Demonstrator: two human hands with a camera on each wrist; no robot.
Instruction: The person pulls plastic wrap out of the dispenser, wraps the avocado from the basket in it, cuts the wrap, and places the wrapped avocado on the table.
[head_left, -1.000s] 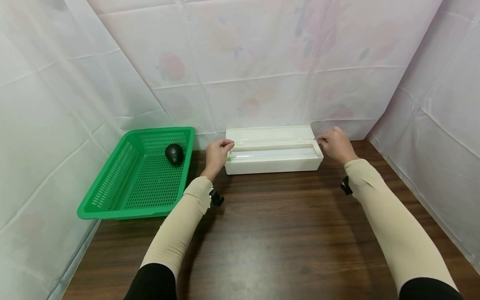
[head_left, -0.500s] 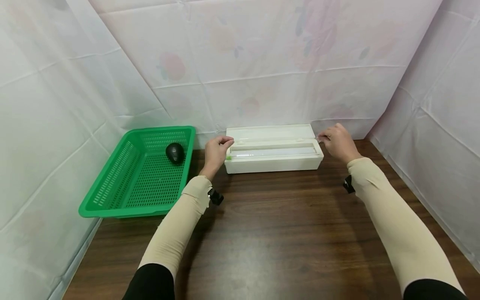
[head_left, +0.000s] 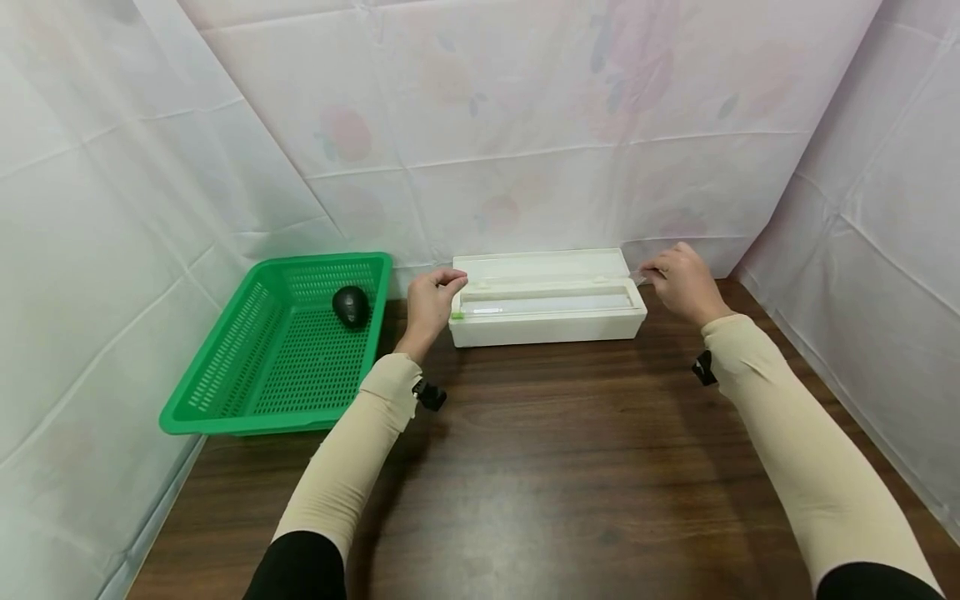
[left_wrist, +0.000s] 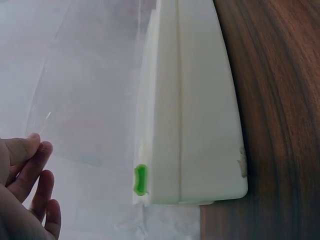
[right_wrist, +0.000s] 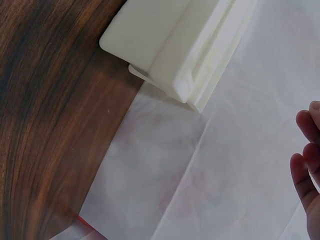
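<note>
The cling-film dispenser (head_left: 547,304) sits at the back of the wooden table (head_left: 570,467), long side toward me, lid tipped open against the draped white sheet (head_left: 525,125); I judge that placement lets both my hands come at it from its two short ends. My left hand (head_left: 431,300) is at the left end, fingers curled and thumb meeting fingertips just above the corner by the small green tab (left_wrist: 140,179) — it looks like a pinch on the edge of the clear film (left_wrist: 85,100), which the left wrist view shows as a faint transparent sheet rising beside the box. My right hand (head_left: 681,282) is at the right end, fingers likewise curled toward the corner of the lid; a thin glint of film seems to run to its fingertips, though the right wrist view shows only a few fingertips (right_wrist: 305,165) at the frame edge, so I take it as a pinch without being certain. Holding both corners at matching height would keep the film flat and stop it clinging to itself; that is my reading. To the left stands a green basket (head_left: 225,367), well apart from the dispenser, with a dark avocado (head_left: 350,306) lying near its far end — untouched by either hand.
</note>
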